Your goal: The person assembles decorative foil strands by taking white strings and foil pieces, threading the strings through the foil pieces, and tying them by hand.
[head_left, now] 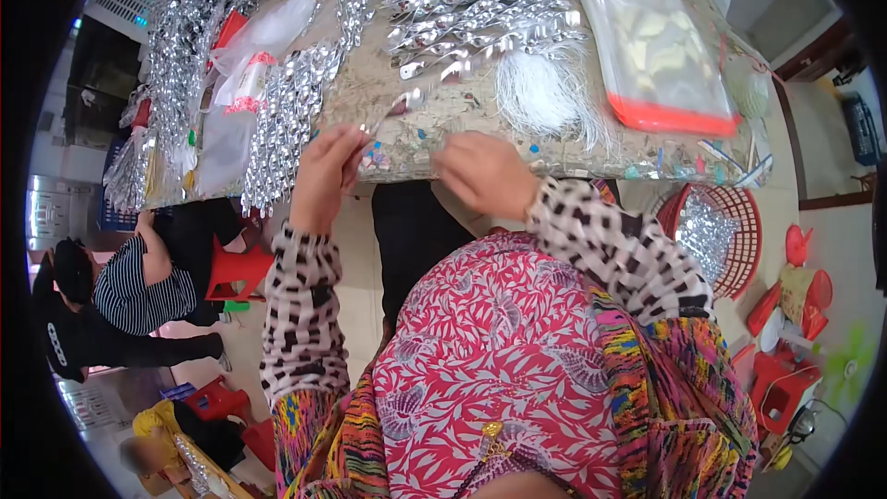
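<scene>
At the table's front edge, my left hand has its fingers pinched on one end of a silver twisted strip, which stretches up and right over the table. My right hand is to the right, fingers curled together and blurred by motion; what it holds, if anything, is too small to make out. Rows of silver twisted strips lie beyond the hands. A bundle of white threads rests on the table, behind my right hand.
Clear plastic bags with a red edge lie at the right. More silver strips hang over the front edge at left, beside a clear bag. A red basket stands below right. Other people sit at lower left, near red stools.
</scene>
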{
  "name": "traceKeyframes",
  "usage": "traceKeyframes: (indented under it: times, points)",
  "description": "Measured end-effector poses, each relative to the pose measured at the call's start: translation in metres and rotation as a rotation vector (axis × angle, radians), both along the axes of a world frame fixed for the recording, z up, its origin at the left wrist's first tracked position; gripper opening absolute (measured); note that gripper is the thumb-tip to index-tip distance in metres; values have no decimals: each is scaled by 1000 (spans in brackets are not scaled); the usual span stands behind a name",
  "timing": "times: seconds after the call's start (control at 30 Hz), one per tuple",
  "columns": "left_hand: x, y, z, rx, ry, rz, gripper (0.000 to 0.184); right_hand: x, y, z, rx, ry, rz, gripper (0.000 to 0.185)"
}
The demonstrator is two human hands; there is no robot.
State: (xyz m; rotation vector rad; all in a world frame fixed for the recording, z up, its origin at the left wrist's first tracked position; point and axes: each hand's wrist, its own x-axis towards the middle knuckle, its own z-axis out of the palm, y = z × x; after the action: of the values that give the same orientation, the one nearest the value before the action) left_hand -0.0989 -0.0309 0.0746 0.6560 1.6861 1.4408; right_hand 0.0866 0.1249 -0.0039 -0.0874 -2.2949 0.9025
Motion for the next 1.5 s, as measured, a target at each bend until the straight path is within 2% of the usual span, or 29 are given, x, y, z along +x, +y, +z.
traceKeyframes:
  times: [0.07, 0.1, 0.17, 0.23, 0.3, 0.33, 0.37, 0.4, 0.43, 0.47, 0.5, 0.53, 0.57, 0.63, 0.7, 0.73, 0.77, 0.8, 0.87, 0.9, 0.97, 1.0, 1.03, 1.07, 1.17, 1.2, 1.3, 1.37, 1.5]
  points:
    - [10, -32, -4, -109, 179, 78, 17, 24, -13, 38, 442, 229, 25, 20]
    - [15, -48, -4, -114, 170, 80, 17, 30, -14, 48, 437, 221, 29, 20]
    - [27, -74, 0, -196, 375, -89, 17, 40, -14, 64, 610, 75, -104, 22]
    - [38, -87, 8, -168, 327, -79, 18, 53, -8, 65, 545, 13, -101, 20]
    - [44, -94, 13, -150, 267, -60, 19, 68, -7, 56, 15, -511, 279, 19]
    - [44, -95, 14, -70, 232, 21, 21, 71, -12, 54, -96, -451, 323, 24]
    - [44, -95, 13, 11, 198, 102, 23, 71, -14, 55, -96, -462, 324, 24]
    - [40, -91, 11, 150, 195, 103, 27, 69, -17, 57, -226, -428, 315, 21]
    - [38, -83, 6, 149, 189, 105, 27, 66, -21, 58, -356, -392, 305, 19]
    - [38, -71, 0, 391, -6, 194, 28, 58, -22, 50, -383, -253, 297, 18]
    - [41, -60, -4, 629, -203, 278, 29, 50, -28, 51, -384, -254, 295, 18]
    - [57, -42, 3, 652, -279, 410, 28, 43, -33, 51, -386, -210, 262, 19]
    - [66, -32, 7, 652, -281, 405, 28, 37, -37, 52, -388, -167, 226, 19]
    - [76, -19, 10, 733, -438, 200, 28, 32, -41, 49, -350, -180, 237, 19]
    - [64, -26, 6, 773, -480, 157, 31, 29, -41, 42, -272, -205, 279, 18]
    - [51, -36, 12, 812, -440, 223, 32, 27, -26, 33, -88, -162, 281, 16]
    - [40, -45, 20, 849, -398, 290, 33, 26, -10, 25, 3, -128, 140, 15]
    - [33, -55, 32, 811, -200, 371, 33, 23, 13, 12, 40, -176, 22, 13]
    - [31, -61, 55, 734, 123, 470, 31, 22, 51, 24, 180, -299, -135, 11]
    - [30, -62, 54, 731, 127, 469, 31, 19, 66, 17, 237, -323, -183, 12]
    - [26, -65, 41, 426, 164, 420, 30, 12, 75, 13, 332, -346, -252, 12]
    - [30, -61, 26, 301, 269, 367, 28, 9, 74, 14, 331, -345, -251, 12]
    - [39, -57, 15, 215, 162, 324, 23, 5, 71, 15, 371, -408, -278, 12]
    - [50, -50, 7, 100, 225, 252, 19, 1, 70, 15, 413, -471, -303, 13]
    - [69, -37, -27, -14, 220, 89, 24, -9, 74, 10, 433, -561, -234, 14]
    - [74, -31, -30, -47, 186, 63, 20, -10, 75, 7, 435, -562, -230, 14]
    - [79, -12, -36, -92, 78, 41, 15, -8, 80, -2, 465, -503, -221, 7]
    - [75, 2, -38, -107, -4, 43, 14, -2, 79, -6, 298, -301, -188, 5]
    - [72, 40, -39, -29, -54, -19, 15, 10, 64, 5, 103, -169, -147, 5]
